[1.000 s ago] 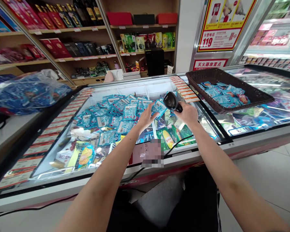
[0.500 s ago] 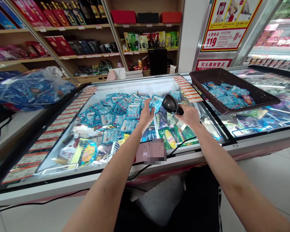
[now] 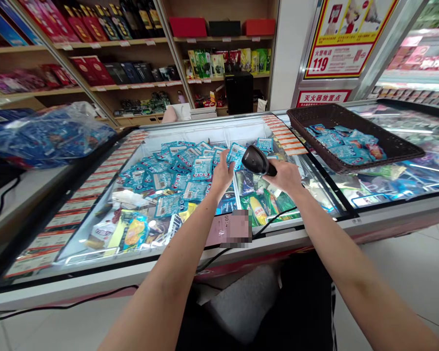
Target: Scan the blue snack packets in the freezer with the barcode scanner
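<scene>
My right hand (image 3: 286, 176) grips a black barcode scanner (image 3: 256, 161), its head aimed left at a light-blue snack packet (image 3: 237, 155). My left hand (image 3: 222, 174) holds that packet up by its lower edge, just above a spread of many similar blue packets (image 3: 168, 170) lying on the glass lid of a chest freezer (image 3: 139, 265). The scanner's black cable (image 3: 270, 217) runs down over the freezer's front rim.
A dark wicker basket (image 3: 388, 146) with several blue packets sits on the freezer lid at right. A clear plastic bag of blue packets (image 3: 47, 134) lies at left. Wooden shelves of boxed goods (image 3: 95, 68) stand behind. A blurred pink card (image 3: 229, 229) lies near the front edge.
My left hand has lifted the blue packet and brought it in front of the scanner. The right hand has swung the scanner slightly left toward it.
</scene>
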Demonstrator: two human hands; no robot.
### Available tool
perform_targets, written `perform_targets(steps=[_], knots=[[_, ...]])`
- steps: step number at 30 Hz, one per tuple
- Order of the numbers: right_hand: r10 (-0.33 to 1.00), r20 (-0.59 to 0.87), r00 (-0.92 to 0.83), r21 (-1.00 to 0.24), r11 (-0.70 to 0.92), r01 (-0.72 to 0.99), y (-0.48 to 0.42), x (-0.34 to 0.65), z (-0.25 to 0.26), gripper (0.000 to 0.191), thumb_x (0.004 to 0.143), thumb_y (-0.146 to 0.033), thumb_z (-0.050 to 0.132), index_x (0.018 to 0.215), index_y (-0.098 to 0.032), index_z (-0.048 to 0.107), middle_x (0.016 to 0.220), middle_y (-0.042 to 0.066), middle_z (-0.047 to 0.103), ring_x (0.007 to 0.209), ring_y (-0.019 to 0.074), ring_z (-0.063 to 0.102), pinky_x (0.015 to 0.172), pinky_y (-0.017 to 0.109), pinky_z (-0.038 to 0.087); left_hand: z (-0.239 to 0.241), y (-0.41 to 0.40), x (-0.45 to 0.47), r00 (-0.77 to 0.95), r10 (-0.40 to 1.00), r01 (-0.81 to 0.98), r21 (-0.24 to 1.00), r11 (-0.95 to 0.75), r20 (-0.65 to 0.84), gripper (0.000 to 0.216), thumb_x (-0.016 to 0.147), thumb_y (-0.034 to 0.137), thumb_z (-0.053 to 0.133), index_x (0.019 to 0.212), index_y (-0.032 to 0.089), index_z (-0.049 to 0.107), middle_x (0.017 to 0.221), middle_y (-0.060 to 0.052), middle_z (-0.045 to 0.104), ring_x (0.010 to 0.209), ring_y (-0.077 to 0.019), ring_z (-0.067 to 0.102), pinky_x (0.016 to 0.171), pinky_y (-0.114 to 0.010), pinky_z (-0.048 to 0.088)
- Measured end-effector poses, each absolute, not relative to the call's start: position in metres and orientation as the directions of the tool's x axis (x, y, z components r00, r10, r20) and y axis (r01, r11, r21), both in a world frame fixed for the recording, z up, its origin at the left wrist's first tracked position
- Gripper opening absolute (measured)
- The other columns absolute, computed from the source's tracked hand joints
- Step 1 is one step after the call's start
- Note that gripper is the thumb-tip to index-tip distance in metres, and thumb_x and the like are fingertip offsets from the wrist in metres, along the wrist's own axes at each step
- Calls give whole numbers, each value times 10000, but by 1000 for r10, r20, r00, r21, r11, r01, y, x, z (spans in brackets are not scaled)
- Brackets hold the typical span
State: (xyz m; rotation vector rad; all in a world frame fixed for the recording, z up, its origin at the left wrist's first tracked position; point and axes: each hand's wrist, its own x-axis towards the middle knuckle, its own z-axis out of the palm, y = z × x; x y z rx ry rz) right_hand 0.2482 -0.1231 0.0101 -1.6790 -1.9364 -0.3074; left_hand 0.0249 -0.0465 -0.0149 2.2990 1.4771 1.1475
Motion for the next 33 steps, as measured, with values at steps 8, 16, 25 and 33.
perform_targets(steps=[8, 16, 25, 33], knots=[[823, 542, -169, -175, 307, 935, -125, 248, 12, 386, 768, -404, 644, 1103, -211, 655, 936, 47, 725, 852, 227, 658, 657, 283, 376, -19, -41, 25, 245, 820, 666, 525, -530, 517, 510, 922, 377, 375, 1388, 183, 306, 1353, -168, 493, 1063, -237, 592, 888, -358, 447], [833, 525, -173, -184, 309, 933, -125, 248, 12, 389, 776, -381, 631, 1120, -201, 650, 950, 55, 725, 854, 221, 654, 671, 288, 395, -20, -40, 26, 263, 810, 651, 523, -550, 524, 515, 930, 397, 363, 1391, 177, 295, 1386, -200, 465, 1136, -271, 572, 930, -401, 439], [823, 539, -181, -167, 315, 934, -125, 248, 11, 402, 773, -391, 641, 1126, -198, 649, 937, 64, 724, 860, 231, 658, 657, 291, 394, -20, -41, 26, 265, 812, 652, 523, -549, 521, 509, 929, 378, 365, 1385, 165, 294, 1365, -209, 486, 1086, -264, 592, 907, -407, 449], [808, 558, -190, -155, 327, 932, -124, 249, 9, 403, 769, -410, 642, 1112, -198, 649, 920, 68, 723, 841, 237, 656, 647, 289, 388, -20, -41, 26, 278, 809, 654, 514, -554, 518, 509, 927, 363, 356, 1387, 158, 283, 1369, -219, 476, 1113, -279, 579, 906, -423, 451]])
